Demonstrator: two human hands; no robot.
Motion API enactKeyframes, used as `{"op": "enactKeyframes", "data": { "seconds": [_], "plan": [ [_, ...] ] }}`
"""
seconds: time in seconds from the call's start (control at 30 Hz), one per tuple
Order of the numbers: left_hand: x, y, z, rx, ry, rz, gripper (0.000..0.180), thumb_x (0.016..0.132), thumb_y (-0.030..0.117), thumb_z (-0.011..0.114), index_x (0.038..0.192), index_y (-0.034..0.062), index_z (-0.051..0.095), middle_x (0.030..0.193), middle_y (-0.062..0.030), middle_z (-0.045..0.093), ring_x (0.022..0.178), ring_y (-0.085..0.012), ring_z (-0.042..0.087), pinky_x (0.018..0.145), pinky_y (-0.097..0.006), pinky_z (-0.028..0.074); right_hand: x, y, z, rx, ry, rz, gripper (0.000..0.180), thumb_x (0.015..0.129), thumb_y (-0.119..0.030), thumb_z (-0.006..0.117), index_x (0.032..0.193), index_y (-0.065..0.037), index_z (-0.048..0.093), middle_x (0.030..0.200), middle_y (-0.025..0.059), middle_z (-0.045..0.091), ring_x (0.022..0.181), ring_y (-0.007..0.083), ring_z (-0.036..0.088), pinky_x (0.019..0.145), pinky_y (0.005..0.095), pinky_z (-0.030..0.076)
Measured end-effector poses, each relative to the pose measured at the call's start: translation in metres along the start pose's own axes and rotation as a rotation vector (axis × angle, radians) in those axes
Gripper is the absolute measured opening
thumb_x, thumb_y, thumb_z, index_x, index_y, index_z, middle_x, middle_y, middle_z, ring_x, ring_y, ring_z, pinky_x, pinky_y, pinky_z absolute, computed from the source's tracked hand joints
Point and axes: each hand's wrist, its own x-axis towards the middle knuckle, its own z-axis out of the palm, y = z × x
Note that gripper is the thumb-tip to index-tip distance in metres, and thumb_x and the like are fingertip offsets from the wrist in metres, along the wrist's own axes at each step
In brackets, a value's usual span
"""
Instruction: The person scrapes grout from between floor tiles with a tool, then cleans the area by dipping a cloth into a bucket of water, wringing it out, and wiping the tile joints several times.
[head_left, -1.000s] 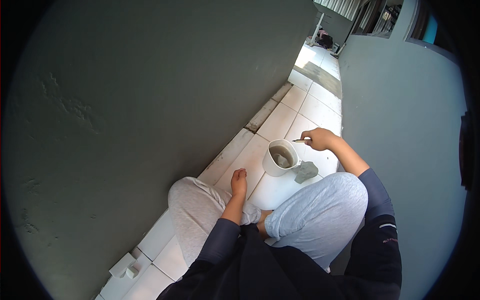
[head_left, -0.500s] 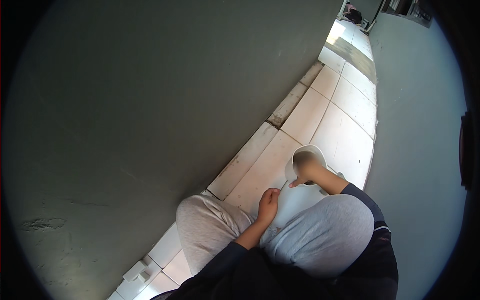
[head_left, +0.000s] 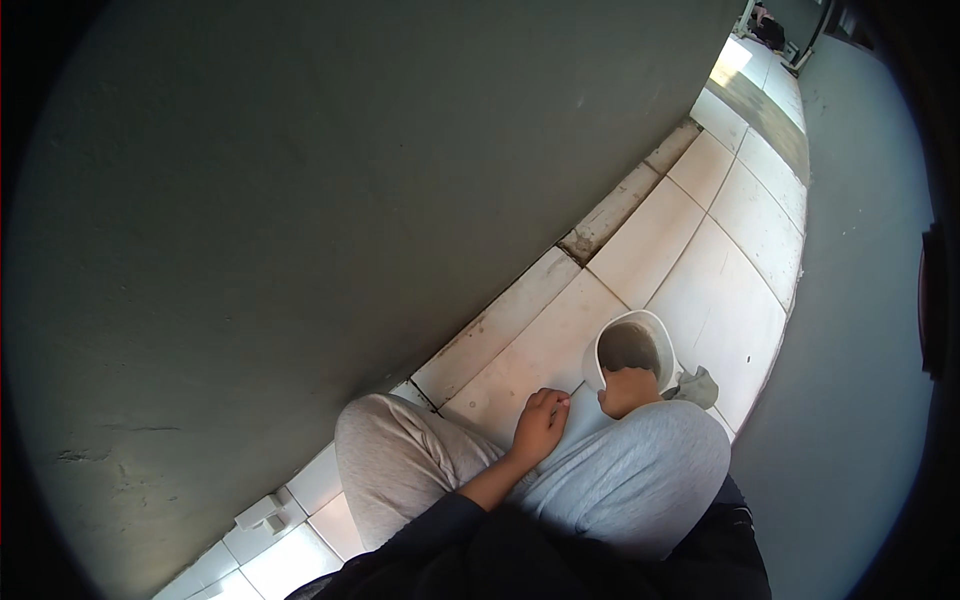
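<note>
A white bucket [head_left: 592, 365] with murky grey-brown liquid [head_left: 630, 345] in it stands on the tiles just beyond my right knee. My right hand [head_left: 630, 390] is at its near rim, fingers curled over the edge and their tips hidden inside. Left of it, my left hand [head_left: 541, 425] rests between my knees with loosely stretched fingers and nothing in it, beside a smooth pale surface [head_left: 585, 420] that my leg partly covers. A crumpled grey-green cloth [head_left: 697, 388] lies against the bucket's right side.
I sit cross-legged on white and pinkish floor tiles [head_left: 645, 245]. A dark grey wall [head_left: 300, 200] rises close on the left, a lighter one [head_left: 850, 300] on the right. A small white fixture [head_left: 262, 513] is at lower left. Dark objects [head_left: 768, 35] lie at the passage's far end.
My right hand has drawn back from deep inside the bucket to its near rim. My left fingers have loosened and spread slightly. The view has shifted, showing more of the grey-green cloth.
</note>
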Motion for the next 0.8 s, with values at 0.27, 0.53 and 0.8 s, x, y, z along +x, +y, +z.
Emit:
{"op": "enactKeyframes", "data": {
  "seconds": [0.27,0.53,0.8],
  "plan": [
    [0.007,-0.013,-0.005,0.363,-0.007,0.125,0.024,0.082,0.017,0.056,0.103,0.0057,0.056,0.108,-0.0091,0.054,0.107,-0.0258,0.047,0.086,-0.039,0.038,0.005,0.046,0.003,-0.062,0.009,-0.105,0.037,0.079,-0.027,0.054,0.112,-0.01,0.054,0.087,0.0171,0.065,0.083,0.0337,0.063,0.074,0.0454,0.049],
    [0.022,-0.035,-0.002,0.651,0.092,0.169,0.035,0.082,0.021,0.054,0.113,0.0048,0.053,0.128,-0.0124,0.043,0.127,-0.0275,0.032,0.104,-0.047,0.023,0.008,0.077,-0.012,-0.063,0.023,-0.235,0.039,0.079,-0.032,0.056,0.112,-0.011,0.052,0.09,0.0176,0.064,0.086,0.0358,0.061,0.076,0.0448,0.048],
    [0.026,-0.049,0.006,0.715,0.034,0.179,0.04,0.088,0.03,0.047,0.119,0.0046,0.049,0.133,-0.0137,0.038,0.129,-0.0274,0.027,0.106,-0.048,0.017,-0.003,0.107,-0.051,0.256,-0.074,-0.332,0.058,0.072,-0.057,0.062,0.106,-0.011,0.057,0.089,0.0169,0.064,0.086,0.0353,0.06,0.074,0.0418,0.046]
  ]
}}
